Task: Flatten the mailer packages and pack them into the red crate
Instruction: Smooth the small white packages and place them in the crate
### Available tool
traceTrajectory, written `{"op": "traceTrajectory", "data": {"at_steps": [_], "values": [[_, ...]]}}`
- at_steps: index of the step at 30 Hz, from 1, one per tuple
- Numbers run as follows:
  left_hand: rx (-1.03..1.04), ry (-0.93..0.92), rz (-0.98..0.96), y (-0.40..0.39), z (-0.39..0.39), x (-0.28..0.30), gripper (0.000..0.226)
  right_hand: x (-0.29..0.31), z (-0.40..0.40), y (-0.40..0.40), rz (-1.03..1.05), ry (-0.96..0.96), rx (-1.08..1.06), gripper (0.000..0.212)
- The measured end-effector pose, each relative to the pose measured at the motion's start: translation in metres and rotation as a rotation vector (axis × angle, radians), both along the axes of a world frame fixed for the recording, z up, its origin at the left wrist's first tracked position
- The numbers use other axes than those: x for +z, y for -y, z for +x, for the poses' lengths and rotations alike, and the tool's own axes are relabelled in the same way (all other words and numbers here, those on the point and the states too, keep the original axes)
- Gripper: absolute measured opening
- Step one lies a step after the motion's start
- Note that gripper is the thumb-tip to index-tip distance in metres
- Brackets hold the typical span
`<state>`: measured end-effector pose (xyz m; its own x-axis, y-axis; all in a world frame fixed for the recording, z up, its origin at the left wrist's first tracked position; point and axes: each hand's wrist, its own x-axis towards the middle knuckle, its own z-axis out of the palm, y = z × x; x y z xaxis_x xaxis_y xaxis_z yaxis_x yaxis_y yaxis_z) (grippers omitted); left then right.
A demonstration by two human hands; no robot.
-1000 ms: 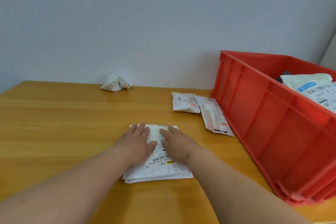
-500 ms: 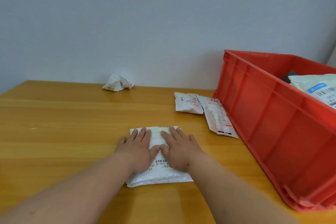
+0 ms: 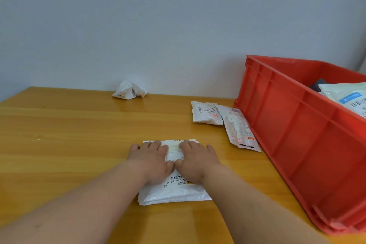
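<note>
White mailer package (image 3: 174,190) flat on wooden table (image 3: 59,144), pressed under left hand (image 3: 151,161) and right hand (image 3: 198,161) (fingers straight, gripping nothing). Red crate (image 3: 297,134) well to the right, labelled mailer (image 3: 346,95) inside.

table (image 3: 79,144): wood-grain top, honey-coloured, smooth and glossy (the mailers mirror faintly in it)
red crate (image 3: 293,125): moulded plastic, ribbed walls, dull sheen
pressed mailer (image 3: 174,194): white plastic film, slightly shiny, matt paper label
long mailer (image 3: 240,128): glossy, wrinkled film
crumpled mailer (image 3: 129,92): creased white film
wall (image 3: 178,25): matt, smooth
</note>
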<state>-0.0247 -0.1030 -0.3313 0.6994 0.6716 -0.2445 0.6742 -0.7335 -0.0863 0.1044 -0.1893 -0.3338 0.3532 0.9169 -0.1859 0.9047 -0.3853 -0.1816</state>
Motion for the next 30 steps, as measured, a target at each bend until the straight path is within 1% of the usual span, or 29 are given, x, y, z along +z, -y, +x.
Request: {"op": "traceTrajectory", "data": {"at_steps": [2,6,9,19,25,29,30], "values": [[-0.011,0.037,0.004,0.001,0.000,-0.004,0.062,-0.003,-0.003,0.003,0.040,0.026,-0.005,0.058],[-0.026,0.076,-0.061,0.003,0.000,-0.014,0.064,-0.013,-0.002,0.005,0.053,0.061,0.001,0.058],[-0.027,0.053,-0.088,-0.001,0.002,-0.013,0.066,-0.015,0.000,0.005,0.030,0.066,0.006,0.060],[-0.048,-0.021,-0.065,-0.006,0.003,-0.012,0.063,-0.011,0.001,-0.001,-0.028,0.086,0.002,0.060],[-0.031,0.060,-0.056,-0.002,0.001,-0.021,0.063,-0.018,-0.001,0.005,0.045,0.098,-0.007,0.059],[-0.038,0.143,0.038,0.004,-0.003,-0.024,0.065,-0.023,-0.003,0.008,0.078,0.106,-0.021,0.060],[-0.051,0.172,0.073,0.006,-0.005,-0.024,0.071,-0.023,-0.003,0.008,0.090,0.114,-0.021,0.060]]}}
